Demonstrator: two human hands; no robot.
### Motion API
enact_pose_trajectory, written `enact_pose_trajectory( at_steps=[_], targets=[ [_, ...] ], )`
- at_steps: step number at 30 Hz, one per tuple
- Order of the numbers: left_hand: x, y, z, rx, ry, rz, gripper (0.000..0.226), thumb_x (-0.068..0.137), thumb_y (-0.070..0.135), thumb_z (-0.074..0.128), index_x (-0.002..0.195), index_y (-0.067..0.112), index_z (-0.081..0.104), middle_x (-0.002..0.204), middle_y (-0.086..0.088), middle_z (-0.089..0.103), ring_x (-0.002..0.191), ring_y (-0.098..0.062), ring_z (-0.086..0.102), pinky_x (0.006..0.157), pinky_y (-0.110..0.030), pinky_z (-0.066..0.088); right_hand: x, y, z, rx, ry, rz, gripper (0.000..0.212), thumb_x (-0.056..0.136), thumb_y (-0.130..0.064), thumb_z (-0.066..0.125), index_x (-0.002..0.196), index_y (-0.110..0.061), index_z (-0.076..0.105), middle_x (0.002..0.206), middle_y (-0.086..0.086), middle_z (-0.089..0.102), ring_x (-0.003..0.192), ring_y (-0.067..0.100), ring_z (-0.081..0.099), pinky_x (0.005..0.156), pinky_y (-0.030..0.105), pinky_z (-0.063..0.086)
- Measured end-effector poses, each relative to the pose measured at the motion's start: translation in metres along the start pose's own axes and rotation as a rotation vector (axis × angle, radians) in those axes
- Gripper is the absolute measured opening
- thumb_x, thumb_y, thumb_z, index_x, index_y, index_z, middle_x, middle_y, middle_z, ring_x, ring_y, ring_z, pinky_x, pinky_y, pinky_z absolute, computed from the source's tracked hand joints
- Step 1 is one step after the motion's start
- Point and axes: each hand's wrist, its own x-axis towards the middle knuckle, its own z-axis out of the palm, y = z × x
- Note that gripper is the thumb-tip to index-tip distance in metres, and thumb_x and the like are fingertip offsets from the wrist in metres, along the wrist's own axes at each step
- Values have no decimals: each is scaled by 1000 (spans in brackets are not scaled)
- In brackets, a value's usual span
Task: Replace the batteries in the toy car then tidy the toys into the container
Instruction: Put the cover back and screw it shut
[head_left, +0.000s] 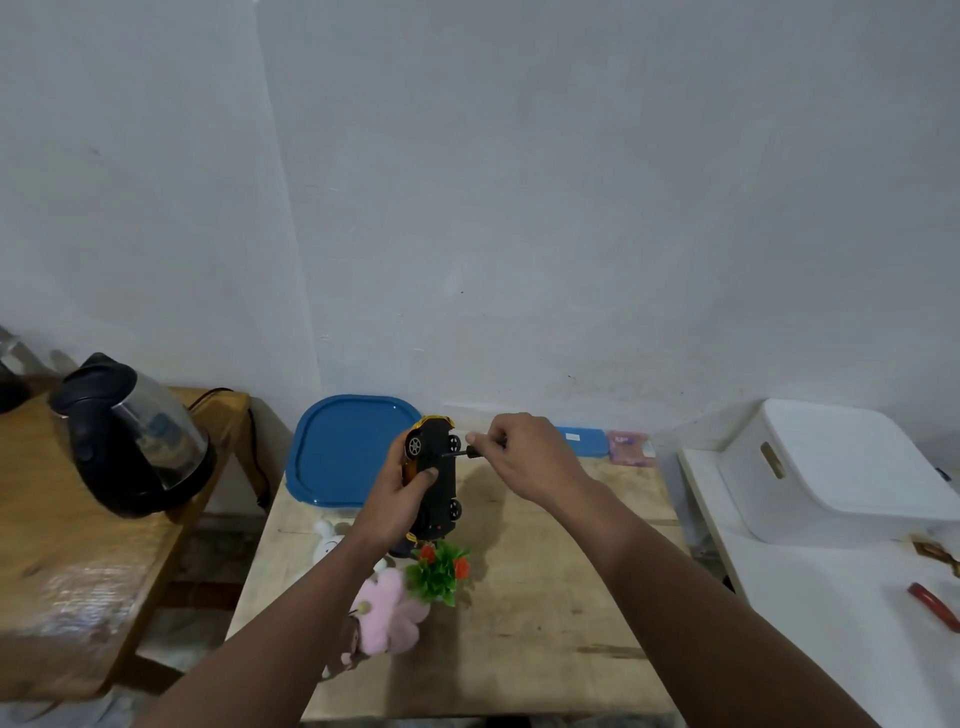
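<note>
Now, our left hand (402, 480): grips car (439, 483), underside showing.
Our right hand (519, 457): pinches screwdriver (470, 453), tip on underside.

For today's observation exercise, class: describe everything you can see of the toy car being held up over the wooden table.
The yellow-bodied toy car with a black plastic underside is held upright on its end, chassis facing the camera, above the table. Three spoked wheels show. The left hand grips its side; the small black-handled screwdriver in the right hand meets the underside near the upper wheels.
</note>
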Motion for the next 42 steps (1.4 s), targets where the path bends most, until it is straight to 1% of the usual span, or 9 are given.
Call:
enact_pose_trajectory(
  at_steps=[3,7,11,15,25,29,33,39,42],
  targets=[
    [1,0,-1,-8,1,-10,48,104,9,54,143,36,46,124,8,66,108,-9,67,87,-27,55,0,-1,-2,48,-61,-8,27,88,-51,66,102,-27,61,90,-5,68,80,16,64,68,33,52],
    [-1,3,0,-4,8,-11,48,104,7,53,142,36,46,122,8,66,108,-7,66,81,-20,56,2,-3,-2,-49,-10,2,33,90,-55,63,82,-23,64,79,-6,63,76,17,62,67,33,51],
    [0,5,0,-7,8,-3,47,104,6,53,141,35,46,124,8,66,107,-3,66,79,-17,54,3,-5,-4,18,-43,35,27,89,-50,67,98,-25,61,93,-5,68,84,16,62,62,27,44],
    [1,6,0,15,4,5,47,104,7,53,141,35,47,122,9,65,101,1,67,82,-21,56,3,-8,-5,-18,12,29,36,96,-51,56,88,-16,64,82,0,66,80,21,62,66,32,47],
    [3,11,-2,10,-12,26,47,104,6,53,141,35,46,122,9,66,105,-6,67,75,-15,56,5,-11,-9,32,-78,46,31,86,-48,71,101,-21,63,91,-1,67,79,15,61,61,28,42],
    [5,13,-1,16,-16,31,47,104,5,52,141,34,46,121,6,65,101,-1,67,74,-14,55,5,-10,-4,-110,-39,32,43,96,-53,54,82,-15,69,74,2,65,73,21,63,63,34,49],
    [5,12,1,24,-17,26,46,104,4,51,140,33,46,121,6,65,95,5,67,73,-11,54,4,-6,-4,-17,-103,37,25,87,-44,70,96,-21,64,91,-1,66,83,19,62,67,32,49],
    [6,11,4,27,-24,30,47,104,3,52,142,30,46,122,5,65,99,3,67,74,-13,55,9,-1,-7,80,-67,71,30,86,-48,70,102,-24,66,94,-3,69,82,14,63,63,28,45],
    [6,13,7,34,-33,18,46,104,4,53,140,32,47,118,5,67,99,-4,69,72,-15,56,12,2,-9,87,-44,86,20,86,-41,73,86,-22,67,86,-4,69,81,15,64,70,31,52]
  ],
)
